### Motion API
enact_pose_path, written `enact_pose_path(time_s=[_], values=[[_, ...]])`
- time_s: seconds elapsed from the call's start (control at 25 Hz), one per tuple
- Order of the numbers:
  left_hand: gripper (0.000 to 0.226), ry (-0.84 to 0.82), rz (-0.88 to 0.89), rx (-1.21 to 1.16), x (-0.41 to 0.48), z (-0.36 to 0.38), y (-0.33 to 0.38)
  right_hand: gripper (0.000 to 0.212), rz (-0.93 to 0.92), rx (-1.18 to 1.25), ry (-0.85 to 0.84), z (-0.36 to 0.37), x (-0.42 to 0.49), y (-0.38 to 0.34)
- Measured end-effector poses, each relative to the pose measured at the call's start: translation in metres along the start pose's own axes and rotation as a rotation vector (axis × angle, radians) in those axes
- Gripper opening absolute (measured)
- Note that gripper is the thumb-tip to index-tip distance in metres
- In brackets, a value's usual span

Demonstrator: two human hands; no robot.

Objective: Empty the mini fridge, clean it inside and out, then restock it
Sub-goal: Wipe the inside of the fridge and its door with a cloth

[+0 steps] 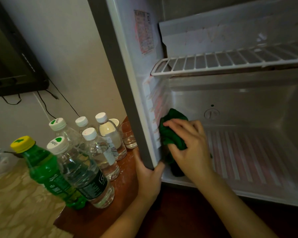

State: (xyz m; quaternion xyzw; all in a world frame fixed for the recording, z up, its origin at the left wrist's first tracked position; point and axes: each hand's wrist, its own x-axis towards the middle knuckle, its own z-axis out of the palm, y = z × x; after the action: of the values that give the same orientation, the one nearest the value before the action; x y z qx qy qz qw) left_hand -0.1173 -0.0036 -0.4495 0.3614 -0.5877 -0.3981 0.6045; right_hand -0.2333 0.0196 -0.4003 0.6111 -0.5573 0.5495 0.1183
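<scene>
The right hand (pixel 190 148) presses a green cloth (pixel 172 134) against the ribbed left wall of the fridge (pixel 248 100), fingers curled together over it. At seven o'clock from it, the left hand (pixel 149 179) grips the fridge's front edge. Bottles (pixel 86 160) stand at nine o'clock.

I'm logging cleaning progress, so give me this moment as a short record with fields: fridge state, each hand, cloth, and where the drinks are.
fridge: open, nothing on the parts in view
shelf: wire, in place, bare
right hand: presses green cloth on ribbed left inner wall, low down
left hand: grips lower left front edge of the fridge
bottles: six, capped, upright on the wooden top left of the fridge; one green, five clear
glass: upright behind the bottles, by the fridge side
stage: emptied, wiping inside, not restocked
</scene>
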Motion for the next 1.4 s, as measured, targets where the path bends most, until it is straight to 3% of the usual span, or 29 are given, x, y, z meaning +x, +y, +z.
enact_pose_path(time_s=[0.36, 0.6, 0.88, 1.2, 1.4], values=[[0.067, -0.024, -0.054, -0.025, -0.001, 0.001, 0.004, 0.039, 0.019, -0.002, -0.182, 0.001, 0.047, 0.057], [0.07, -0.023, -0.077, -0.007, -0.001, 0.0, 0.004, 0.034, -0.153, 0.016, -0.225, -0.011, 0.054, 0.068], [0.07, -0.022, -0.069, -0.015, -0.002, 0.0, 0.004, 0.035, -0.19, 0.023, -0.214, -0.006, 0.068, 0.072], [0.062, -0.028, -0.03, -0.045, -0.001, 0.0, -0.001, 0.036, 0.038, 0.192, -0.083, 0.007, 0.041, 0.034], [0.062, -0.027, 0.005, -0.062, 0.0, 0.0, -0.004, 0.031, 0.036, 0.234, -0.041, -0.003, 0.011, -0.003]])
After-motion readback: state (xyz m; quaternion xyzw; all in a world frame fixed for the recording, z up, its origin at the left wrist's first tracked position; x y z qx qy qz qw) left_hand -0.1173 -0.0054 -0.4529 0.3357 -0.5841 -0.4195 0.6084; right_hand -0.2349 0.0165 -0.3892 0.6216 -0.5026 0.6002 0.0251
